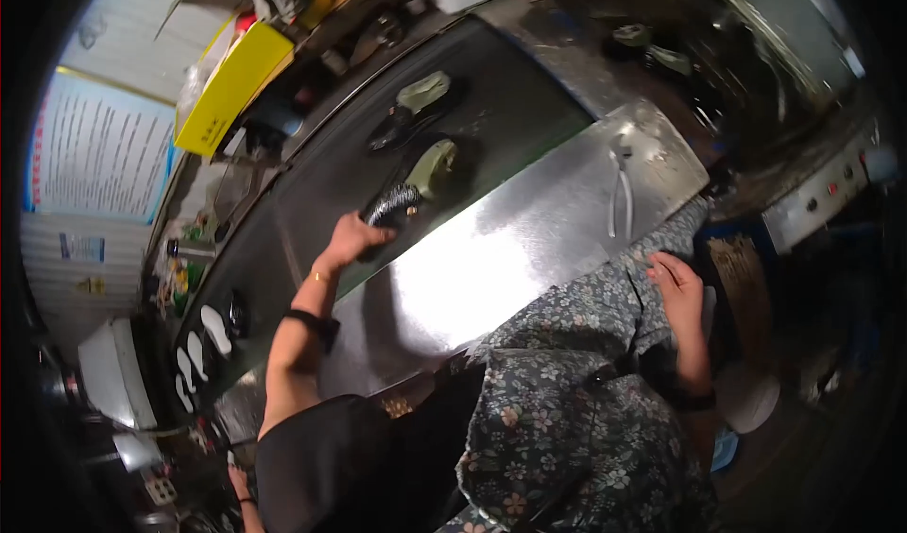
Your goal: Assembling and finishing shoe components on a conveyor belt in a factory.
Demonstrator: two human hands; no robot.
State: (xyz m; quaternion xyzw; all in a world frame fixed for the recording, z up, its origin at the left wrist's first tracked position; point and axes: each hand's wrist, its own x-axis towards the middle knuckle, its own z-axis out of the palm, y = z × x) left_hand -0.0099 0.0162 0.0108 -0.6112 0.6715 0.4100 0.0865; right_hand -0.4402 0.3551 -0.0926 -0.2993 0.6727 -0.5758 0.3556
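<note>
A black glittery shoe [393,206] on a pale green shoe last [434,168] lies on the dark belt, its toe toward me. My left hand [357,237] is closed at that toe; some of its fingers are hidden. Just beyond sits another dark shoe [391,128], also with a green last [425,90] in it. Over my floral apron [576,391], my right hand [676,290] has its fingers loosely bent and apart, holding nothing visible. Metal pliers [620,189] rest on the shiny metal plate [444,287] between belt and apron.
Several white sole-shaped pieces [215,329] lie at the belt's left end, beside a small black item [236,315]. A yellow box [232,91] stands beyond the belt. Another person's hand [240,484] shows at lower left. A control panel [820,200] is at the right.
</note>
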